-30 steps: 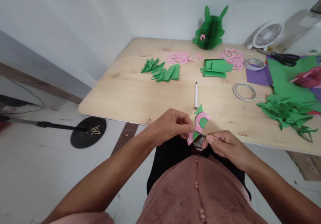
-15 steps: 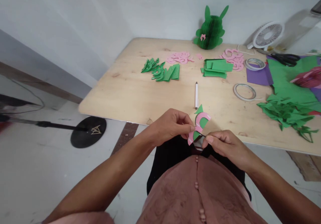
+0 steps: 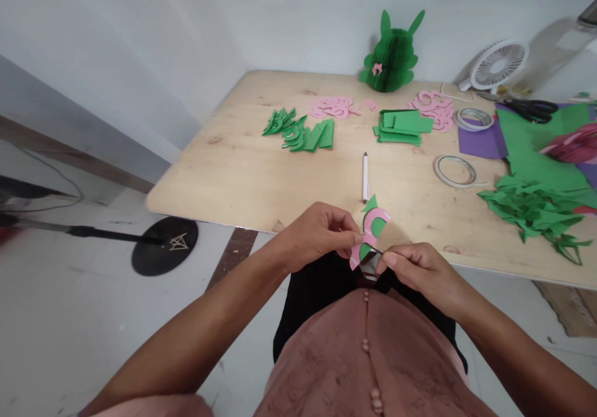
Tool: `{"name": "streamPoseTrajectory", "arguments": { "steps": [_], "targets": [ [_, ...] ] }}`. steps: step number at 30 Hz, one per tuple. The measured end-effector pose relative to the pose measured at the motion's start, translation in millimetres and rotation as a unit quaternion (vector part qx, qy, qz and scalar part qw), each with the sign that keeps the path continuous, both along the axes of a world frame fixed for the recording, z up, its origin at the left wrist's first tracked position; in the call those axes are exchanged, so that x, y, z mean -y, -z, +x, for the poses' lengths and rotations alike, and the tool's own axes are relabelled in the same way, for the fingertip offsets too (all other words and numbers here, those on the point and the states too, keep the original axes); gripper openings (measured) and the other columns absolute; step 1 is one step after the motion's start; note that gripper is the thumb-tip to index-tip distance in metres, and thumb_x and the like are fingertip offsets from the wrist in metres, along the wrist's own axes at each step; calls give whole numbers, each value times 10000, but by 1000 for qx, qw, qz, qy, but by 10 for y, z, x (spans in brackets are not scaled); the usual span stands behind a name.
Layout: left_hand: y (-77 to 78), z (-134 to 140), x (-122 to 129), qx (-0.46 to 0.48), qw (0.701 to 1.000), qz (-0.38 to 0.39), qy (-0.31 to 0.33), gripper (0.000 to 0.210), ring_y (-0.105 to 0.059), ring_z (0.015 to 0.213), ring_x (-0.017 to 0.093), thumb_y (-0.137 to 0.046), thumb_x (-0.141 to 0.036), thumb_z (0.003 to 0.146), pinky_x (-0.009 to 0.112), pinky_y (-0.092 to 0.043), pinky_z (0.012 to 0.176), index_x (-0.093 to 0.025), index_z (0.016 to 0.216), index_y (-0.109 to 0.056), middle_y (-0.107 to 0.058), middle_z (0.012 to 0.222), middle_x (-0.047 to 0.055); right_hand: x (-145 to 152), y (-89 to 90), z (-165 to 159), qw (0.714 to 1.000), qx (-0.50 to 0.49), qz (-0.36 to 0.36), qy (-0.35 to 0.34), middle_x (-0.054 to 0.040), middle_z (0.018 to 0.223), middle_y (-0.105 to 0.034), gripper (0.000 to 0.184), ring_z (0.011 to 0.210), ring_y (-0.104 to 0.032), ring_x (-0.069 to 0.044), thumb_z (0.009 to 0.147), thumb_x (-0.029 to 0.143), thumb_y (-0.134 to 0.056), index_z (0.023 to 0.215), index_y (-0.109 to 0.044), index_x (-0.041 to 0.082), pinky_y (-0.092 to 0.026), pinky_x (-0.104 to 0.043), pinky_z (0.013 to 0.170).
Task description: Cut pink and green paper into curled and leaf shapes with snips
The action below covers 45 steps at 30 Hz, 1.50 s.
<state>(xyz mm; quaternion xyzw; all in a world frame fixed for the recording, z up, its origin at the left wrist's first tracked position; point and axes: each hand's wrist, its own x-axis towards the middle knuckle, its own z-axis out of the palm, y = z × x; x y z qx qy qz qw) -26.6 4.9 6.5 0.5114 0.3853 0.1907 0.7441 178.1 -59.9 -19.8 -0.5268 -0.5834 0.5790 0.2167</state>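
Left hand (image 3: 323,233) first: thumb and fingers pinched a pink-and-green paper cutout (image 3: 372,229), held up by the table's near edge, in front of the person's body. And the right hand (image 3: 413,271), closed on a thin dark tool (image 3: 376,251), had its tip right at the cutout's middle! Just beyond lay a white pen (image 3: 365,177) on the wooden table (image 3: 233,168). Farther out, green cutouts (image 3: 298,134) sat left, folded green paper strips (image 3: 403,126) right, pink cutouts (image 3: 334,107) behind. At the back, against the wall, stood a green honeycomb-paper bunny (image 3: 393,62); off to its right, a white fan (image 3: 498,67).
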Motion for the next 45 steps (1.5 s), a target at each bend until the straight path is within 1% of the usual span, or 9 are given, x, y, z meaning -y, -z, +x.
{"name": "streamPoseTrajectory", "arguments": {
  "steps": [3, 8, 12, 18, 24, 36, 41, 45],
  "targets": [
    [-8, 1, 3, -4, 1000, 4, -1, 120, -618, 551, 108, -644, -181, 724, 236, -489, 606, -114, 628, -619, -653, 565, 24, 10, 25, 3, 999, -31, -37, 11, 71, 488, -269, 478, 431, -232, -68, 858, 548, -467, 762, -671, 126, -178, -218, 413],
    [-1, 1, 1, -2, 1000, 6, 2, 126, -621, 556, 110, -645, -197, 726, 233, -490, 599, -115, 634, -618, -655, 569, 24, 14, 69, 13, 995, -68, -71, 15, 84, 468, -245, 471, 414, -191, -64, 852, 550, -477, 762, -662, 127, -156, -220, 404],
    [3, -2, -2, 2, 1000, 5, 3, 119, -620, 555, 109, -641, -185, 730, 234, -489, 607, -110, 640, -620, -658, 571, 30, 19, 73, 18, 993, -80, -81, 17, 86, 469, -233, 469, 420, -177, -67, 856, 548, -475, 770, -658, 125, -142, -223, 404],
    [2, -1, 0, 2, 1000, 7, -2, 126, -618, 550, 112, -652, -191, 716, 237, -488, 600, -113, 624, -614, -653, 566, 27, 9, 40, 7, 997, -53, -58, 19, 77, 491, -251, 473, 432, -202, -67, 844, 553, -489, 768, -667, 122, -150, -220, 410],
    [-1, 3, 3, -1, 1000, 3, -8, 114, -611, 545, 107, -654, -177, 710, 234, -485, 603, -115, 622, -616, -652, 566, 25, 1, 24, 8, 998, -36, -39, 14, 80, 480, -223, 450, 426, -179, -66, 846, 535, -493, 751, -667, 131, -122, -223, 401],
    [0, 0, -2, 4, 1000, 6, -8, 104, -611, 552, 109, -645, -161, 721, 238, -487, 606, -109, 634, -621, -653, 570, 30, -10, -11, -3, 1000, -12, -14, 13, 73, 488, -249, 418, 438, -217, -68, 857, 501, -492, 731, -661, 139, -143, -224, 412],
    [4, -1, 0, 0, 1000, 7, -13, 113, -615, 555, 112, -660, -180, 710, 237, -491, 603, -113, 627, -622, -650, 562, 27, -5, -20, -2, 1000, -5, -18, 9, 71, 498, -241, 423, 443, -211, -69, 867, 498, -475, 758, -666, 136, -134, -223, 411],
    [35, -9, 5, 8, 1000, 0, -30, 131, -619, 557, 119, -683, -213, 695, 245, -494, 605, -115, 631, -624, -655, 570, 29, -7, -11, 18, 999, -21, -24, 5, 62, 520, -274, 427, 453, -218, -67, 862, 510, -481, 780, -662, 132, -136, -218, 410]
  ]
}}
